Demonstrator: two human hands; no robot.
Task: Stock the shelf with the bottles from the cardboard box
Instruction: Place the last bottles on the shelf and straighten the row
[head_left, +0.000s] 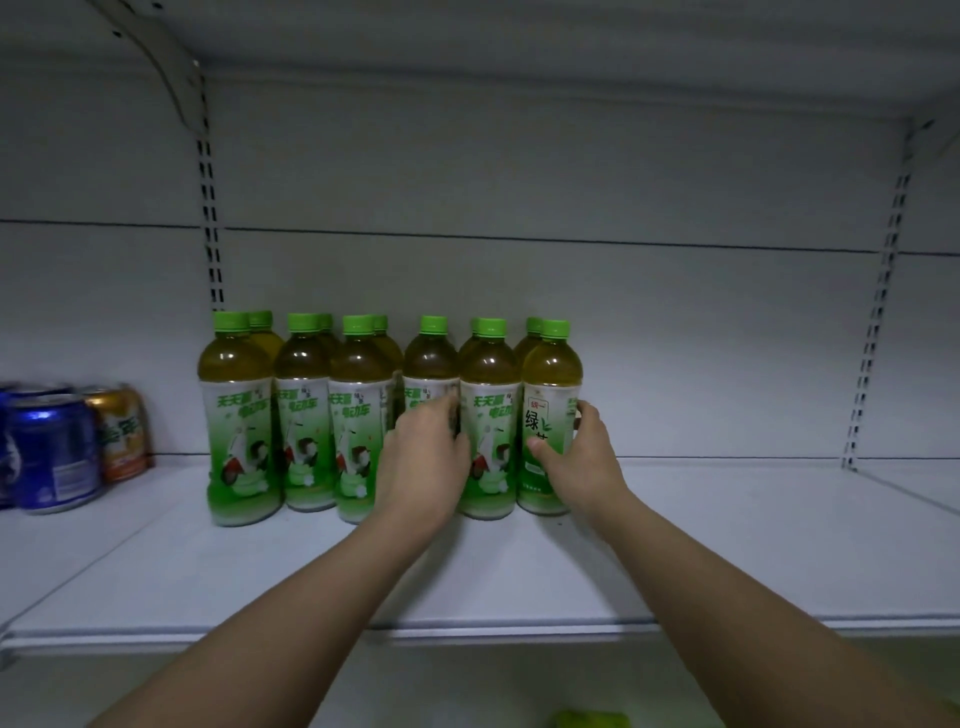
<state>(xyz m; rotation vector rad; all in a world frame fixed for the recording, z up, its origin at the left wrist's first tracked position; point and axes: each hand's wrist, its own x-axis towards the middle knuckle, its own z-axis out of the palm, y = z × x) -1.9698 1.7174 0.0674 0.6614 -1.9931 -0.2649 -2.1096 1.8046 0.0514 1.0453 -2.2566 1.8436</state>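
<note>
Several green-capped tea bottles (240, 415) stand in two rows on the white shelf (727, 540). My left hand (423, 462) reaches between them and grips a bottle (431, 358) set a little further back, fourth from the left. My right hand (582, 457) wraps round the rightmost front bottle (551, 395), thumb on its label. Both bottles stand upright on the shelf. The cardboard box is out of view.
Blue and orange drink cans (57, 447) stand at the shelf's left end. Slotted uprights (210, 208) run up the back wall, and another shelf (467, 47) lies overhead. Bare shelf stretches to the right of the bottles. A green cap (592, 719) peeks in at the bottom edge.
</note>
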